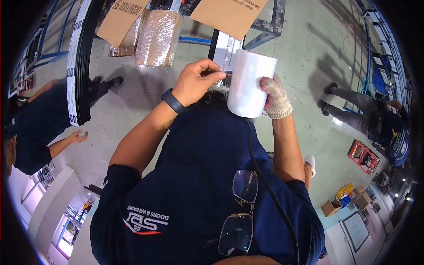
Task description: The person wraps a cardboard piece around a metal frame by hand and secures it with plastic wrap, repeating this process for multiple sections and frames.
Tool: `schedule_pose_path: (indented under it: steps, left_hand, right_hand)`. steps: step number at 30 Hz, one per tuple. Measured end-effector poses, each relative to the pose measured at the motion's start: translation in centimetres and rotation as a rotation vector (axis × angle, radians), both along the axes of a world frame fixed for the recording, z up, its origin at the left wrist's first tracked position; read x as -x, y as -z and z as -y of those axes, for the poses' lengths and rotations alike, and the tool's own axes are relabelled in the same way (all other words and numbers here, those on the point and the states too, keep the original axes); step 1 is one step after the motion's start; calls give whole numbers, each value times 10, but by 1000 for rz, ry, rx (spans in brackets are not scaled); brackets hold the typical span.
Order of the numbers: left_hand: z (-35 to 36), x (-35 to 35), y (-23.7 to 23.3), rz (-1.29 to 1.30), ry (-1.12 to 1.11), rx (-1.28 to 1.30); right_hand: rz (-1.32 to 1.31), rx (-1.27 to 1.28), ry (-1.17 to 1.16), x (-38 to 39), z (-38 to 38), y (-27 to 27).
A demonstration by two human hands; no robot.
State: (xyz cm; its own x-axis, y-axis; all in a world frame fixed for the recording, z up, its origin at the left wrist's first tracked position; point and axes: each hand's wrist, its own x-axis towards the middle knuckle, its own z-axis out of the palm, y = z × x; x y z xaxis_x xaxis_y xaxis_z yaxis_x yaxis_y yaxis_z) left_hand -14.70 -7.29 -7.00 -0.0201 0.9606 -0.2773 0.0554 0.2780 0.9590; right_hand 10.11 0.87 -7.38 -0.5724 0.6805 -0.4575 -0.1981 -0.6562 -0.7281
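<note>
A large roll of clear stretch film point(251, 84) stands nearly upright in front of my chest. My right hand point(277, 98), in a pale knit glove with reddish fingertips, grips the roll from its right side, the thumb on its face. My bare left hand point(198, 79), with a dark watch point(174, 101) on the wrist, is just left of the roll. Its thumb and forefinger are pinched together close to the roll's side; what lies between them is too small to make out. Beyond the hands are film-wrapped bundles point(159, 37) and brown cardboard sheets point(227, 17).
Long dark profiles point(81, 66) stand at left, beside a person in dark clothes point(33, 128). Another person point(388, 123) stands at far right, near a red rack point(363, 157). A metal frame point(274, 26) is ahead. Cardboard boxes point(331, 207) lie at lower right.
</note>
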Motion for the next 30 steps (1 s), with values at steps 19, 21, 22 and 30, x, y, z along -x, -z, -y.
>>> schedule_pose_path:
  steps: [19,21,22,30]
  left_hand:
    - [32,48,59,360,-633,360]
    - [22,40,52,233,-619,348]
    - [12,37,46,84,-392,400]
    - [-3,41,75,123,-236,205]
  right_hand:
    - [-250,306,94,-43,8,99]
    - [-258,313,87,-40,8,97]
    - [-256,319,83,-40,8,95]
    - [-294,344,160,-40,10,85]
